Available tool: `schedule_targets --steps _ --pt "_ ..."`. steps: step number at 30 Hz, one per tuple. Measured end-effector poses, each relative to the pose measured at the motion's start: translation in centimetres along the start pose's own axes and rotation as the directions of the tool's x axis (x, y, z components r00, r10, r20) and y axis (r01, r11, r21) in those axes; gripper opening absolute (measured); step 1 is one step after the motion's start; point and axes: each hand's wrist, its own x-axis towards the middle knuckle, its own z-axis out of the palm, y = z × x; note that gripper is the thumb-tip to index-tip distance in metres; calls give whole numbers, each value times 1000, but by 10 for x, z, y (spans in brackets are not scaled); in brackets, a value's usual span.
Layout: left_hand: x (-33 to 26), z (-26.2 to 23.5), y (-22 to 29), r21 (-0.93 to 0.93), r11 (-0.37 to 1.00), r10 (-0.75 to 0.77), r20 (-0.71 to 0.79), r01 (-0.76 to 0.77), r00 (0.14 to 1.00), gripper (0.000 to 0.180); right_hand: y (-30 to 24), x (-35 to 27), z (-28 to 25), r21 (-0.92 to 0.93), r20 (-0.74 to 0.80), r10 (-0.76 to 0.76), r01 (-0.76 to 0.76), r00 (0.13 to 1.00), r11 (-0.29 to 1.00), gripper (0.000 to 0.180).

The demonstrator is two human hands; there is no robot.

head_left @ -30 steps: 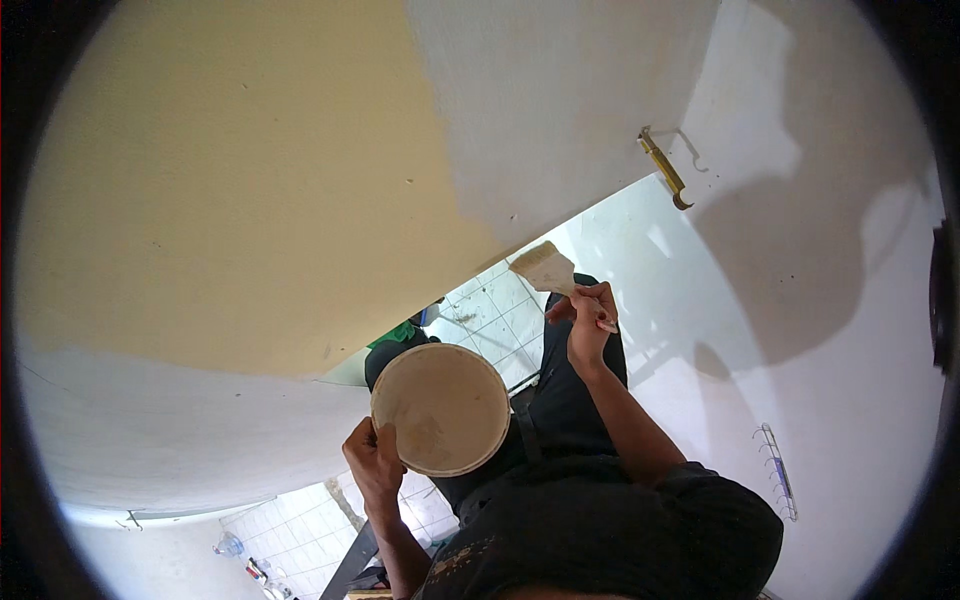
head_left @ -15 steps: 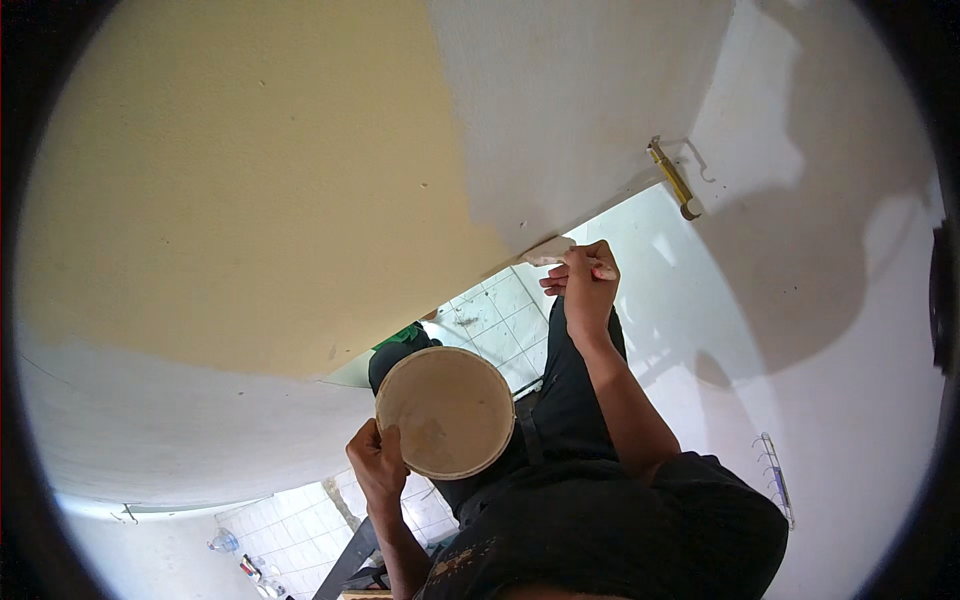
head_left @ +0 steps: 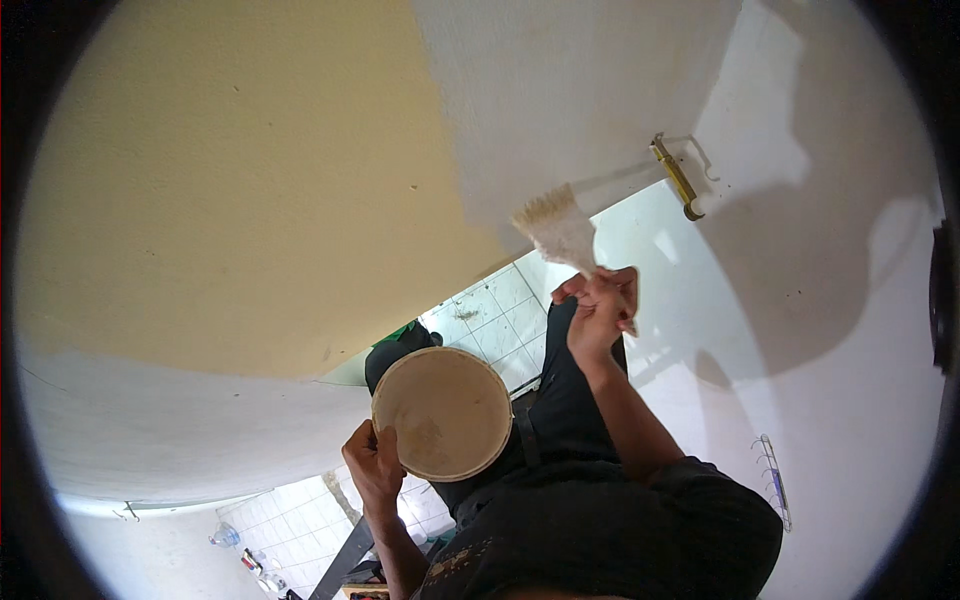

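Observation:
My left hand (head_left: 374,466) grips the rim of a round, beige paint bucket (head_left: 442,415), its thumb over the edge. The inside looks coated in beige; how much it holds I cannot tell. In my right hand (head_left: 600,312) is a wide paintbrush (head_left: 562,232), held by its handle with the pale bristles toward the wall. The bristle tips are stained yellowish. Yellow-beige paint (head_left: 230,180) covers the left and middle of the wall in front of me. The brush is by the bare grey-white part of the wall (head_left: 570,90), right of the paint's edge; contact I cannot tell.
A brass-coloured fitting with a hook (head_left: 680,180) juts from the wall corner at right. Lower on the right wall hangs a hook rack (head_left: 774,482). Below lie white floor tiles (head_left: 500,310), a plastic bottle (head_left: 225,535) and small items at lower left.
The brush has swung up from the wall's lower edge, so its broad side and bristles now show. My right hand has dropped slightly and turned. The bucket stays almost in place.

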Motion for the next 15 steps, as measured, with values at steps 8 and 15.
schedule_targets --steps 8,15 --pt "2 1 -4 -39 999 -2 6 3 1000 33 56 -20 -50 -99 -64 81 -88 995 991 9" --pt "3 0 -7 4 1000 -8 16 8 1000 36 27 -22 -56 -258 -101 104 -127 989 958 5"
